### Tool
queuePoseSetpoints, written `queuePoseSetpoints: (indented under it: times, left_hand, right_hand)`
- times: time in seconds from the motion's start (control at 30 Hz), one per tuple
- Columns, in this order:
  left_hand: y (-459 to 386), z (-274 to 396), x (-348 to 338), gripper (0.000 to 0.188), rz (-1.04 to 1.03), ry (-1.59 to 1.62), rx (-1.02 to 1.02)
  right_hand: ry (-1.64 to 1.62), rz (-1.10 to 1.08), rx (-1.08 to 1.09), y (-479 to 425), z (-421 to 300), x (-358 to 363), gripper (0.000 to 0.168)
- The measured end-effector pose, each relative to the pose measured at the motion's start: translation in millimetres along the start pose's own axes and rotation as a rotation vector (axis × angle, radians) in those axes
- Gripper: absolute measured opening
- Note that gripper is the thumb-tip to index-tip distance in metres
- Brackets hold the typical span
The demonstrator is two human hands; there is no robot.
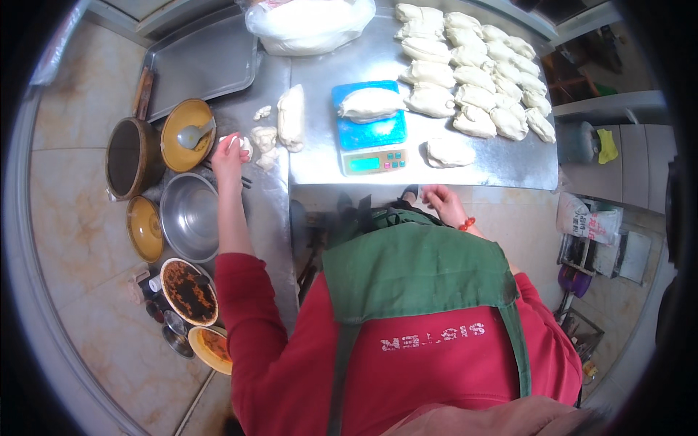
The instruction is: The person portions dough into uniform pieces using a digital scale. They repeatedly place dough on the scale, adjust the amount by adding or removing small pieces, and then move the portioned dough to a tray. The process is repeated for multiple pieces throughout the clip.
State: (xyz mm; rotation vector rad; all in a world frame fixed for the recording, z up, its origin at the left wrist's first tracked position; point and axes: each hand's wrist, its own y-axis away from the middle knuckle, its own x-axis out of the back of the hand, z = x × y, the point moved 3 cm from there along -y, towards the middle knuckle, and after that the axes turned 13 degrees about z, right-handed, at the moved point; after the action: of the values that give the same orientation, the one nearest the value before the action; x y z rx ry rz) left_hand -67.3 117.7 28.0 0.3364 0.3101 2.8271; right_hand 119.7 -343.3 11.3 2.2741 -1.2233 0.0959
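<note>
My left hand [232,155] is closed around a small piece of white dough [244,146], beside several loose dough scraps [265,139] on the metal table. A long dough roll [291,117] lies just right of them. On the blue platform of a digital kitchen scale [372,136] rests an oblong dough piece [372,103]. Another dough piece [449,152] lies alone to the right of the scale, near the table's front edge. My right hand [443,201] hangs in front of that edge with its fingers curled; whether anything is in it does not show clearly.
Rows of dough pieces [476,94] cover the table's back right. A white plastic bag [311,27] and a metal tray [202,60] stand at the back. At left are a brown crock [110,158], a yellow bowl with a ladle [173,153], a steel basin [191,218] and bowls of seasoning [173,283].
</note>
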Motion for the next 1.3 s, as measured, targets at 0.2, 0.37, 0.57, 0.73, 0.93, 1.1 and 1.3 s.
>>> queuePoseSetpoints:
  times: [0.2, 0.37, 0.57, 0.73, 0.93, 1.1, 1.3]
  left_hand:
    - [-6.7, -11.6, -25.2, 0.025, 0.013, -0.231, -0.170]
    - [-9.8, -20.1, -32.6, 0.028, -0.020, -0.227, -0.138]
    - [-16.7, -29.4, -29.8, 0.026, -0.011, -0.241, -0.149]
    - [-10.6, -31.9, -29.4, 0.023, 0.002, -0.260, -0.157]
    - [-14.3, -31.6, -27.0, 0.021, -0.021, -0.341, -0.104]
    - [6.0, 2.6, -43.4, 0.036, 0.117, -0.696, -0.671]
    - [79.3, 8.4, -154.7, 0.041, -0.446, -0.057, -0.167]
  right_hand:
    - [-0.061, 0.058, -0.140, 9.7, 49.0, 9.6, 0.017]
    - [0.125, 0.066, -0.030, 7.8, 43.2, 15.3, 0.017]
    - [-0.009, 0.060, -0.061, 9.7, 47.2, 16.2, 0.016]
    - [0.058, 0.046, -0.040, 8.6, 45.6, 19.8, 0.018]
    - [0.076, 0.040, -0.035, 3.8, 52.9, 23.7, 0.019]
    - [0.112, 0.086, 0.035, 1.9, 47.2, 26.2, 0.020]
    - [0.285, 0.119, 0.634, -40.5, -82.5, -3.3, 0.017]
